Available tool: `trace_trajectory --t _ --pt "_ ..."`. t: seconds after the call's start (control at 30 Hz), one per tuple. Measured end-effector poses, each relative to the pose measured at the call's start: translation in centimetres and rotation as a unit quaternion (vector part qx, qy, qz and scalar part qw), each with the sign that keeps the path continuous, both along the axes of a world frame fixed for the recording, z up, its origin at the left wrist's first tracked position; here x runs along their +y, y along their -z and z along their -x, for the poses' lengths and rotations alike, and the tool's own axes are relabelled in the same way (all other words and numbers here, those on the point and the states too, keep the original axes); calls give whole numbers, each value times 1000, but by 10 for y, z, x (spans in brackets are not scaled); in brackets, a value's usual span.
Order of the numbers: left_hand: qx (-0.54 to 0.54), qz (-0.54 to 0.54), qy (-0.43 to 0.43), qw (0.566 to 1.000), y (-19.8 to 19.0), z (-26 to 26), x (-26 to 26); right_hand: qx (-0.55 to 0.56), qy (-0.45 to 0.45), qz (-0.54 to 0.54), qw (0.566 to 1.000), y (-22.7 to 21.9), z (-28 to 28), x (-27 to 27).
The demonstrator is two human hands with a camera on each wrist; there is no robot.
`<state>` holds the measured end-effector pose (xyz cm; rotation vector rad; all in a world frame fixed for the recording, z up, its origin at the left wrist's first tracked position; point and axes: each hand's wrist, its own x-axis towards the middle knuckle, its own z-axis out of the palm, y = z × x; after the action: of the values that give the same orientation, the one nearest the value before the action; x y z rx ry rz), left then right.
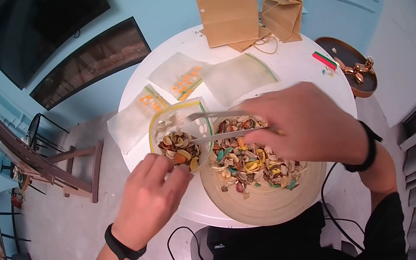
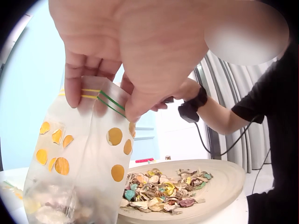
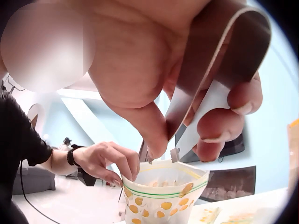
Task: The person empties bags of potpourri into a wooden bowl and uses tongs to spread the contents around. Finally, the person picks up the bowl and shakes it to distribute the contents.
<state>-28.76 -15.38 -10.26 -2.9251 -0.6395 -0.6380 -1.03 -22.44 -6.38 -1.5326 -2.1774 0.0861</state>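
Bag, tongs and hands at a round tabletop (image 1: 334, 92). The bag (image 2: 91, 137) stands mouth upward, its long axis roughly upright, at the left edge of the tray (image 1: 234, 206) in the head view; whether its base rests on the tabletop or on the tray cannot be told. The left hand (image 1: 145, 197) is the nearer one, pinching the bag's rim by the zip between thumb and fingers. The right hand (image 1: 305, 124), above the tray, grips the tongs (image 1: 232, 135), whose long axis runs leftward, nearly level in the head view and so across the bag's own. The coming move seems to turn on tips against mouth: the two tips stand apart, with nothing evident between them, over the mouth in the head view and close by its rim in the right wrist view; how deep they reach cannot be told. Dried petals (image 1: 255, 163) lie heaped on the tray, below the tongs and right of the bag, with more inside the bag
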Motion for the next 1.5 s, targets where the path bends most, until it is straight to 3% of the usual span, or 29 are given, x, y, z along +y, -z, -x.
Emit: trace_trajectory --t 0.13,0.2,0.23,0.3,0.47,0.57,0.7,0.87,1.0,1.1,1.13,1.2,1.27,1.5 --pt "-29 16 -1 999 -11 -1 24 68 158 44 984 23 -44 -57" --pt "-70 60 -57 994 -26 -2 43 201 265 116 936 48 -59 -85" --pt "-84 71 -64 992 -35 -3 54 229 254 75 937 76 -70 -98" --pt "-109 83 -75 988 -55 -8 66 318 290 109 896 105 -72 -122" --pt "-105 50 -60 991 -87 -28 77 428 313 107 841 145 -63 -159" --pt "-61 55 -61 995 -83 -40 102 544 306 102 774 157 -62 -167" --pt "-69 53 -62 994 -80 -57 118 550 295 133 770 156 -64 -164" --pt "-130 0 -43 991 -63 -53 135 605 276 141 734 169 -68 -164" --pt "-137 18 -36 990 -68 -64 153 609 255 143 738 179 -74 -165" --pt "-88 52 -57 993 -82 -101 146 623 261 94 731 175 -63 -161" --pt "-90 54 -45 993 -81 -113 147 597 272 91 749 183 -61 -164" --pt "-94 62 18 993 -82 -138 149 572 285 80 765 182 -59 -165" --pt "-67 30 24 997 -90 -165 143 476 314 102 815 169 -57 -167" --pt "-145 69 194 968 -80 -282 126 430 325 69 840 169 -52 -165"
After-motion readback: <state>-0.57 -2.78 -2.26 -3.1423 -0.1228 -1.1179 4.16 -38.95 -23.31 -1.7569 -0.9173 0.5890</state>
